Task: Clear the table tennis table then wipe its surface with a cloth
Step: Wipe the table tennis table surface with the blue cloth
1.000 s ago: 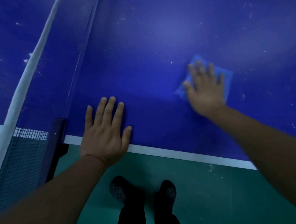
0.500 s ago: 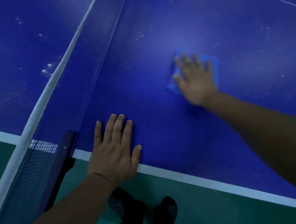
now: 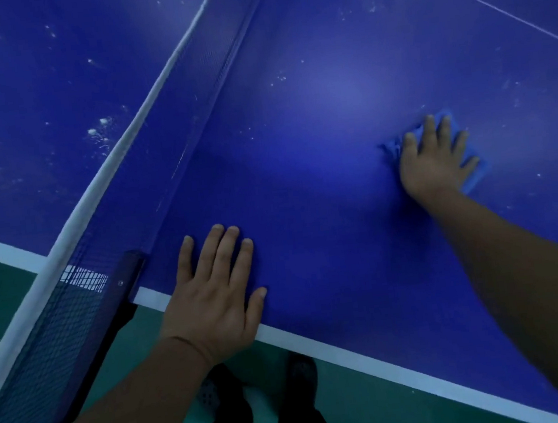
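— Hands on a blue table (image 3: 319, 179): what is each one doing?

— Left hand (image 3: 214, 297) lies flat with fingers spread, palm down on the near white edge line (image 3: 372, 356), close to the net post (image 3: 123, 282); its grip is open and holds nothing. Right hand (image 3: 437, 156) reaches farther in, well apart from the left, pressed flat onto a blue cloth (image 3: 393, 149), fingers splayed rather than curled around it.

— And the cloth itself?

— Bunched under that palm on the playing surface, its folds showing at the thumb side and beyond the little finger. White specks dot the table, thickest across the net (image 3: 145, 129).

— Anything below the table?

— Green floor (image 3: 378, 414), and the person's dark shoes (image 3: 301, 374) and trousers beside the edge.
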A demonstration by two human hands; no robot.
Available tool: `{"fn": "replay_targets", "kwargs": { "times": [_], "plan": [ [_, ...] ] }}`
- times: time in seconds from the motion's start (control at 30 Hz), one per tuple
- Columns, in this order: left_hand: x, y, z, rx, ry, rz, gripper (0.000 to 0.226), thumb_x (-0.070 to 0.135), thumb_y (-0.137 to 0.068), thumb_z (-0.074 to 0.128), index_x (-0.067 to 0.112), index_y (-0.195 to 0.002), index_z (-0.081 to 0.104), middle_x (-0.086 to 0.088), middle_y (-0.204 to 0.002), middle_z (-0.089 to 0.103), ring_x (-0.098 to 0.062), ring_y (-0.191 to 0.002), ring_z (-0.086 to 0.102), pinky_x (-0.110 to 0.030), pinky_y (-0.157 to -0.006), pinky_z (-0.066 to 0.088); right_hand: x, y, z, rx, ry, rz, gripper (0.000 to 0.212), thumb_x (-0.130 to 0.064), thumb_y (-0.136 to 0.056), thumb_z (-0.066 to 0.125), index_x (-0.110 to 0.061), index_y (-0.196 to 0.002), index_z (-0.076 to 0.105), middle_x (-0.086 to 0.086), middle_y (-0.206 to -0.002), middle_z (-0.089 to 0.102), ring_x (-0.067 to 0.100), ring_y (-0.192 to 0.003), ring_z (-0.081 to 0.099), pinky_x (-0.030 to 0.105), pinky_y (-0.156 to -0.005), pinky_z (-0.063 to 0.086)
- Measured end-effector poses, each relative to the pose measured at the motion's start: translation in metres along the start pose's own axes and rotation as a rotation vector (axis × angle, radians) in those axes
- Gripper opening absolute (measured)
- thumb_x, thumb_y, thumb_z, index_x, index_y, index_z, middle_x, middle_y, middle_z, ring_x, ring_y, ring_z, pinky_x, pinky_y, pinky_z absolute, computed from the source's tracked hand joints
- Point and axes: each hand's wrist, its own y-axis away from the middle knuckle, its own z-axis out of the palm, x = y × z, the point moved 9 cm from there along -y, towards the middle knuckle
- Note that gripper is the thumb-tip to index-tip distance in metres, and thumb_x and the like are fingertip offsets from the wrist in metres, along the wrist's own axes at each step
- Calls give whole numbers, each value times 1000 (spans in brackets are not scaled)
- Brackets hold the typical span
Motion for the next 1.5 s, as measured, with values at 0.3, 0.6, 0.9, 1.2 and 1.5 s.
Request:
{"fn": "replay_targets", "kwargs": {
  "times": [0.3,0.6,0.9,1.2,1.5],
  "plan": [
    [-1,1,-2,27,-22,-10,67,50,-97,35,2,-143,49,-20,-152,40,-36,-146,29,-63,-116,20,-156,105,32,-4,190,-1014,64,-56,-99,23,-25,-155,31,-1,-164,23,31,-152,17,65,-117,11],
    [1,31,-2,166,88,-490,68,47,-99,35,0,-147,41,-23,-155,34,-38,-147,25,-58,-119,17,-148,173,40,-11,248,-1546,59,-52,-103,21,-23,-155,29,4,-164,22,34,-152,13,69,-115,16],
    [-2,34,-2,184,90,-559,64,42,-99,34,-2,-144,44,-23,-153,37,-38,-146,26,-58,-118,18,-271,134,51,-67,296,-1531,59,-50,-100,19,-32,-156,21,-2,-166,13,30,-153,6,62,-117,1],
    [-2,31,0,116,68,-563,65,44,-99,32,-1,-145,43,-24,-154,35,-40,-146,24,-59,-118,17,-259,104,38,-17,145,-1093,63,-53,-100,23,-27,-158,20,-1,-166,12,32,-153,7,65,-116,0],
    [-5,32,-9,152,148,-604,67,45,-94,39,0,-143,47,-21,-148,42,-38,-141,33,-56,-118,21,-246,-14,12,-68,151,-858,61,-53,-104,24,-29,-159,14,-4,-167,4,30,-153,0,63,-118,2]
  ]
}}
